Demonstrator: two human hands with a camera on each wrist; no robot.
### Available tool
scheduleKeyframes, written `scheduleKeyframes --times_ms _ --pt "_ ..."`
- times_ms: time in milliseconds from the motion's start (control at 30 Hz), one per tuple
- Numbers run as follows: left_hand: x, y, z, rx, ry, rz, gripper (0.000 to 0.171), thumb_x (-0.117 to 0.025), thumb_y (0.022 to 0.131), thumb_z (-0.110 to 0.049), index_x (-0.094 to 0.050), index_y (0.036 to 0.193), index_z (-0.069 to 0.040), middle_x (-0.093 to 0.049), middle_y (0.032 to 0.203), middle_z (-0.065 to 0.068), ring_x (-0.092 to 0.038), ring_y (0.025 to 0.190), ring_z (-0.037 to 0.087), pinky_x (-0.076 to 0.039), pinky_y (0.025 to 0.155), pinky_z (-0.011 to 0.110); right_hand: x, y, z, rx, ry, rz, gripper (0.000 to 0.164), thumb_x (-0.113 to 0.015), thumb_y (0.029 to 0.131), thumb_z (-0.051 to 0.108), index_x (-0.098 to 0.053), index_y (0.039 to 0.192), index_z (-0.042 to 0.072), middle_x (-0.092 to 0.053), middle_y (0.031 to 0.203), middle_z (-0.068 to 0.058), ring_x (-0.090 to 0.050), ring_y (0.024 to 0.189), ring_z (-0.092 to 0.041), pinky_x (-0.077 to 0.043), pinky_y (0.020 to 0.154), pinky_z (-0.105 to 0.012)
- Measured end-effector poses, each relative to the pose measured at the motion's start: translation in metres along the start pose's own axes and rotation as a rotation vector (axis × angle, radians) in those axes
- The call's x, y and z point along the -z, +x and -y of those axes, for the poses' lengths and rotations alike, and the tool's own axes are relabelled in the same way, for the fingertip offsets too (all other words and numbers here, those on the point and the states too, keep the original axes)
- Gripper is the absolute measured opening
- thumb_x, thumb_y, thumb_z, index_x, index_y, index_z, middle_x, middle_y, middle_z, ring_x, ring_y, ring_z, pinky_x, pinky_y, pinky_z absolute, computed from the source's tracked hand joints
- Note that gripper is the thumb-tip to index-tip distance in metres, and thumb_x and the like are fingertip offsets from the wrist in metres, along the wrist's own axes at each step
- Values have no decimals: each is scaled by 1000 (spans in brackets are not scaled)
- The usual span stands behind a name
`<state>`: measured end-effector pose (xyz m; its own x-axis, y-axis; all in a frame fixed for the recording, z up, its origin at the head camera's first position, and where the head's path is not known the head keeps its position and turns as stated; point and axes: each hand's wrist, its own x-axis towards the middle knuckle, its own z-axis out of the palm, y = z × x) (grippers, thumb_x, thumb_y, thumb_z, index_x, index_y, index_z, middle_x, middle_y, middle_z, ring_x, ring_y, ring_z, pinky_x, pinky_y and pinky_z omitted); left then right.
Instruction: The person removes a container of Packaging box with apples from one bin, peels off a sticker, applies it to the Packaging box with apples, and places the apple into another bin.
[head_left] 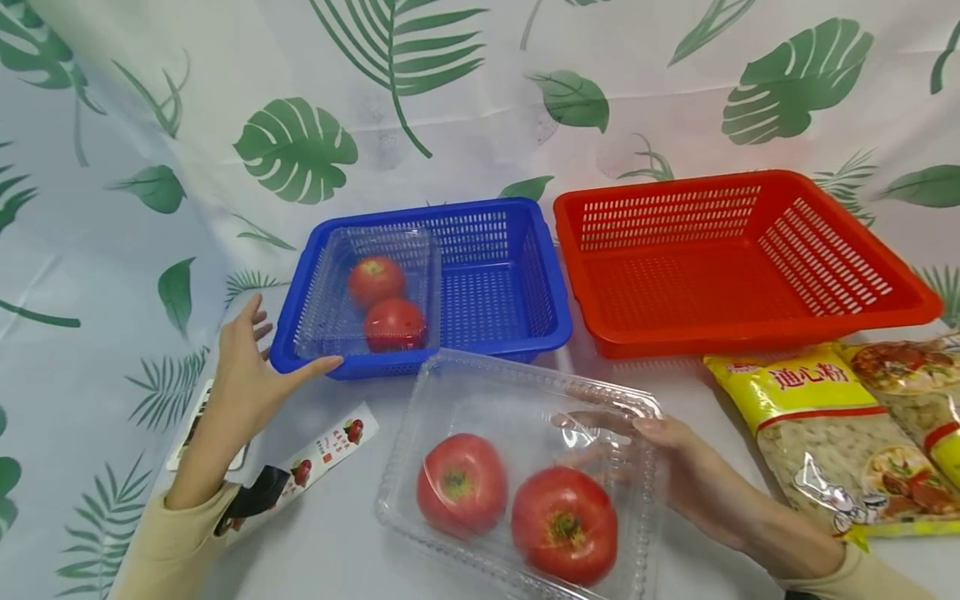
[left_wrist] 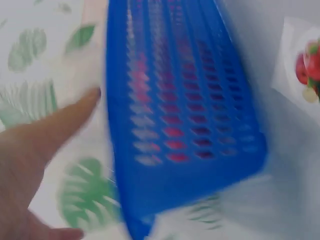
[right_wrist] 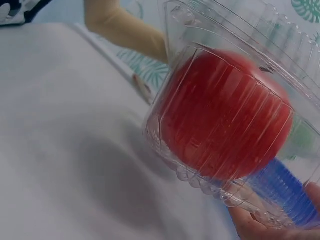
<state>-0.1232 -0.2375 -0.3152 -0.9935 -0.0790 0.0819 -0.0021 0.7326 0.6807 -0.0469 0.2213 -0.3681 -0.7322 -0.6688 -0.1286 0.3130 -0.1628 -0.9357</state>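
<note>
My right hand (head_left: pixel 693 475) grips the right edge of a clear plastic box (head_left: pixel 517 408), thumb at the rim and fingers behind the plastic. The box is tilted above the table and holds two red apples (head_left: pixel 461 483); one apple (right_wrist: pixel 225 115) shows large through the ribbed wall in the right wrist view. My left hand (head_left: pixel 251 379) is spread, thumb and fingers apart, beside the left end of a blue basket (head_left: pixel 483 312). It holds nothing. In that basket's left half sits another clear box (head_left: pixel 326 312) with two apples (head_left: pixel 377 282). The left wrist view is blurred.
A red basket (head_left: pixel 667 342) stands right of the blue one. Two yellow-topped pasta bags (head_left: pixel 817 442) lie at the right. A paper strip printed with fruit (head_left: pixel 326 450) lies near my left wrist. Leaf-patterned cloth (head_left: pixel 465 100) hangs behind the baskets.
</note>
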Motion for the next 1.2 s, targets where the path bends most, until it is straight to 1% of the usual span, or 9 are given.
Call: scheduleKeyframes --times_ms 100,200,333,467,567,700,800,967,1200 --pt "0 -24 -18 -121 -28 -151 116 -91 84 -28 -14 167 -7 -29 158 27 -40 144 44 -45 113 50 0 1 -3 7 16 19 55 -21 111 38 -29 164 30 -47 161 -8 -55 137 -39 -41 109 -52" --pt "-3 -46 -32 -244 -130 -125 94 -86 89 -14 -28 163 -7 -44 151 19 -51 136 36 -48 109 26 1 4 -7 35 48 46 54 -19 111 34 -31 164 28 -47 160 -9 -54 137 -39 -42 110 -52" --pt "-19 -69 -40 -245 -283 212 63 -71 101 -15 -41 156 -6 -57 142 13 -61 125 30 -52 100 21 0 5 -11 58 79 79 54 -17 112 32 -34 163 26 -48 159 -10 -55 136 -39 -43 111 -52" --pt "-41 -81 -36 -44 -338 551 62 -63 106 -36 -40 158 -11 -52 150 14 -56 133 31 -50 107 48 -1 8 -10 70 62 90 55 -16 112 33 -35 163 25 -49 159 -10 -55 137 -38 -43 111 -50" --pt "-54 -82 -29 68 -430 708 64 -52 109 -43 -32 163 -14 -46 156 17 -46 143 37 -42 112 62 -1 11 -7 79 49 111 55 -16 113 32 -35 163 23 -47 161 -11 -54 137 -39 -42 112 -48" --pt "-62 -78 -21 78 -609 849 65 -36 113 -42 -22 166 -7 -52 149 19 -47 141 39 -43 112 59 0 15 -4 43 48 110 54 -17 113 33 -35 163 22 -45 162 -12 -54 138 -41 -40 113 -48" --pt "-68 -73 -19 86 -682 892 68 -35 113 -42 -18 165 -2 -56 142 16 -48 140 35 -44 112 52 2 13 -2 -14 14 20 53 -17 114 38 -32 163 23 -46 161 -10 -53 138 -34 -40 112 -49" --pt "-73 -70 -18 127 -698 866 71 -36 112 -44 -18 165 0 -50 148 20 -42 144 38 -36 117 60 3 16 0 -110 -69 -166 58 -22 114 47 -25 165 18 -41 161 -10 -43 143 -24 -39 111 -50" --pt "-73 -66 -19 116 -709 848 72 -33 112 -46 -15 165 0 -35 159 26 -48 139 36 -37 116 60 6 18 7 -86 -127 -215 63 -37 113 32 -15 168 8 -43 159 -10 -43 142 -25 -32 117 -57"
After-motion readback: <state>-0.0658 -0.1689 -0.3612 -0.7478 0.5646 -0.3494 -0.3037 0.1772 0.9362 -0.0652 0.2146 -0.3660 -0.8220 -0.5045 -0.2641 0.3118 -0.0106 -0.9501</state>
